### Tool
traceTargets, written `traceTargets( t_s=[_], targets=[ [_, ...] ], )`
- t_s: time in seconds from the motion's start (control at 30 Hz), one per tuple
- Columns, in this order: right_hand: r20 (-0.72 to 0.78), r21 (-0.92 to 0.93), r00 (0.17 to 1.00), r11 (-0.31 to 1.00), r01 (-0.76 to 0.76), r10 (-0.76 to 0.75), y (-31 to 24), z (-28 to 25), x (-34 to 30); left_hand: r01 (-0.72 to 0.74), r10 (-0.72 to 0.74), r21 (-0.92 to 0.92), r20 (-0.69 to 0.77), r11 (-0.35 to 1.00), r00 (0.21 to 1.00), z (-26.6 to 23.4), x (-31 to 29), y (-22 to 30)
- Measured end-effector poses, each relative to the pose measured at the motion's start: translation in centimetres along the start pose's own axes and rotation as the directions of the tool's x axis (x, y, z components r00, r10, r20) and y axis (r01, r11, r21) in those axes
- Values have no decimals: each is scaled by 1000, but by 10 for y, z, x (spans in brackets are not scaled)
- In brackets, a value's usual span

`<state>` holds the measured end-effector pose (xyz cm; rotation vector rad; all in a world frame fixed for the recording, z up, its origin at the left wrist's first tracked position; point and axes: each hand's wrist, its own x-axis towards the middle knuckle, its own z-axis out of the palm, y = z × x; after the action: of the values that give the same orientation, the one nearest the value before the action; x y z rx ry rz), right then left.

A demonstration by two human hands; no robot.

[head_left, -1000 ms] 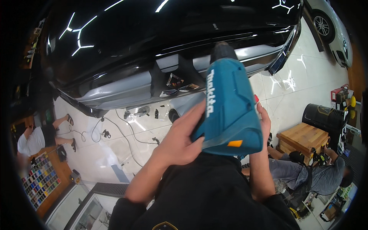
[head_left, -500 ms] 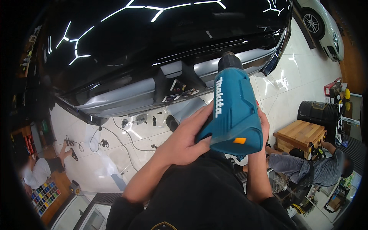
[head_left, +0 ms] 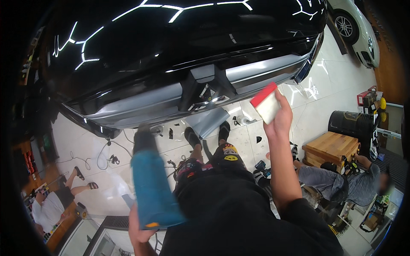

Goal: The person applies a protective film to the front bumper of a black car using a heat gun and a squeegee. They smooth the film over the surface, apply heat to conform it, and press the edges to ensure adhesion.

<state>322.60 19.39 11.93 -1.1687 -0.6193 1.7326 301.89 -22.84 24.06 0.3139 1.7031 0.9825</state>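
My left hand (head_left: 137, 225) is closed around a teal heat gun (head_left: 153, 187) with a dark nozzle, held low on the left and smeared by motion. The hand's fingers are mostly behind the tool. In my right hand (head_left: 280, 118), raised before the bumper, is a flat cream squeegee (head_left: 268, 109) with a red edge, gripped between thumb and fingers. Ahead stands the front of a black car (head_left: 188, 47). Silver-grey grille trim (head_left: 136, 102) runs to both sides of a central badge (head_left: 208, 99). Both tools are apart from the car.
A grey sheet (head_left: 210, 123) lies by my feet, near a clear bottle (head_left: 243, 120) and dark scraps. A wooden box (head_left: 331, 145) and black drum (head_left: 352, 124) stand right, near a crouching person (head_left: 361, 185). Another person (head_left: 49, 209) is at left. A white car (head_left: 367, 38) is far right.
The heat gun has swung from centre right down to the left, now in my left hand alone. My right hand has come away from it, showing the squeegee. The view has shifted slightly.
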Motion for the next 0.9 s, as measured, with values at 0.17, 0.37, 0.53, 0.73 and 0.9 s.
traceTargets(
  t_s=[0.17,0.37,0.53,0.73,0.9],
  targets=[
    [8,10,993,993,120,-120,15,66,38,-46,-42,-233,-357,971,933,-23,-24,-114],
    [-138,-22,963,973,231,-232,29,107,39,247,-281,-134,-397,960,874,-32,37,-270],
    [-155,-28,947,959,282,-283,29,108,45,614,-509,64,-495,787,704,-63,58,-438],
    [-209,-35,933,956,292,-293,44,119,48,516,-425,193,-369,835,826,-87,39,-515],
    [-319,-70,895,950,305,-311,52,142,40,565,-499,74,-385,822,777,-82,51,-495]
  ],
)
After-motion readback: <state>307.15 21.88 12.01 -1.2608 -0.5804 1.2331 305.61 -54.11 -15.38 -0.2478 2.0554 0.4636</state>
